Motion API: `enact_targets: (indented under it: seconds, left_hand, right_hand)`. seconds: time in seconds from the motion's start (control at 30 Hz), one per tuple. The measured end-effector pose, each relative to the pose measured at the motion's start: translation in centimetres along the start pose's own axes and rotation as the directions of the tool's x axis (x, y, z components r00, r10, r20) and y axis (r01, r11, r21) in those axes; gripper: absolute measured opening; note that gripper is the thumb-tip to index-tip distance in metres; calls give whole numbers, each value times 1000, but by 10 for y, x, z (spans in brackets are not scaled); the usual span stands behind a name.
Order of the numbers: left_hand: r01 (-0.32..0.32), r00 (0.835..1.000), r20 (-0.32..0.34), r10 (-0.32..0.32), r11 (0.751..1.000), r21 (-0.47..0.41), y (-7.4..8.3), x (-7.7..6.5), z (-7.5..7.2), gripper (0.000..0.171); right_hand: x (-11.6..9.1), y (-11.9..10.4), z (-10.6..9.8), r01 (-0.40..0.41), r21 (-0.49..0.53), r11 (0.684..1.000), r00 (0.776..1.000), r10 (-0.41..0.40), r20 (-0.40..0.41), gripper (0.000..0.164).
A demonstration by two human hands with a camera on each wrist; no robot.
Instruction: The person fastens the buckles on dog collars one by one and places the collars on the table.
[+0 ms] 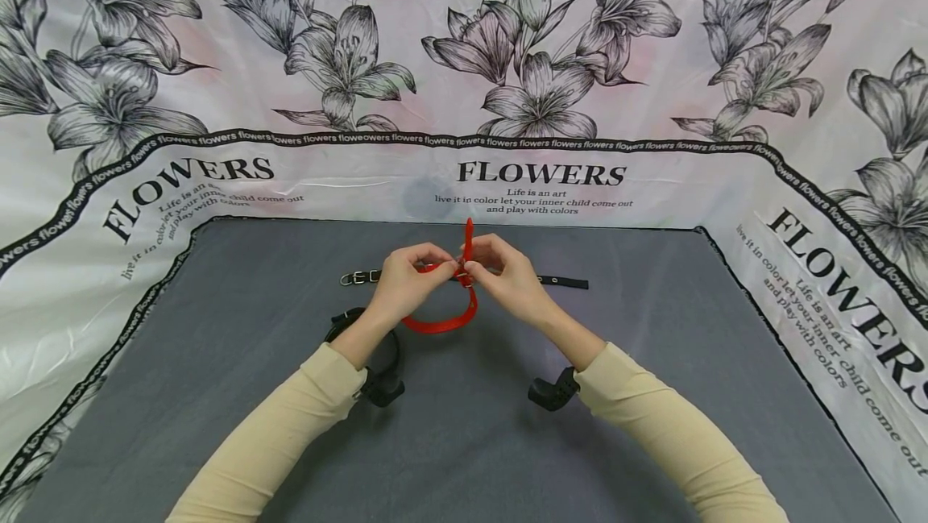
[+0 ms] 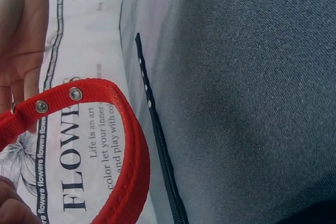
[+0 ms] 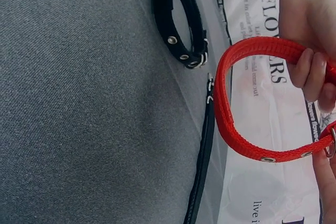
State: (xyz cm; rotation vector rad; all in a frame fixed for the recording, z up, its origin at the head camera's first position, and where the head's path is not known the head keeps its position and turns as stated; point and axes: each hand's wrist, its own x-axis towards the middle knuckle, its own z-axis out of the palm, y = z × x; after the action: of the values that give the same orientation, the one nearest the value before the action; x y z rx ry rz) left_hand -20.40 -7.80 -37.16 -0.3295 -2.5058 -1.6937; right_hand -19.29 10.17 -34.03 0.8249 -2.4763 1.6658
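Observation:
Both hands hold a red collar [image 1: 438, 326] raised over the table, its band bent into a loop below the fingers. My left hand [image 1: 406, 281] pinches the collar near its metal buckle with thumb and fingers. On the other side, my right hand [image 1: 511, 277] pinches the strap, and the pointed red end sticks up between the hands. Metal eyelets [image 2: 75, 94] show along the band in the left wrist view. A metal D-ring [image 3: 333, 141] hangs by the fingers in the right wrist view. The fingers partly hide the buckle.
Behind the hands a black collar [image 1: 569, 282] lies stretched flat on the grey table [image 1: 464, 442]. A second black collar [image 3: 163, 9], closed into a loop, rests near the left wrist. Flower-printed cloth [image 1: 377, 176] borders the table at the back and sides.

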Motion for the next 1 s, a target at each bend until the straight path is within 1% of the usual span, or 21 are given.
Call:
enact_targets:
  seconds: [0.2,0.5,0.83,1.0]
  left_hand:
    - [4,1000,7,-4,1000,-9,0,1,2,8]
    - [12,1000,9,-12,1000,-7,6,-1,2,7]
    - [1,1000,3,-1,1000,-5,6,-1,2,8]
    - [-16,999,46,19,998,-56,5,0,0,14]
  right_hand:
    - [0,2,-1,-3,20,1000,1000,3,2,25]
    - [0,5,-1,-12,35,999,1000,12,4,25]
    - [-1,3,-2,-10,5,1000,1000,10,8,25]
    - [-2,2,-5,-42,-4,999,999,42,-13,26]
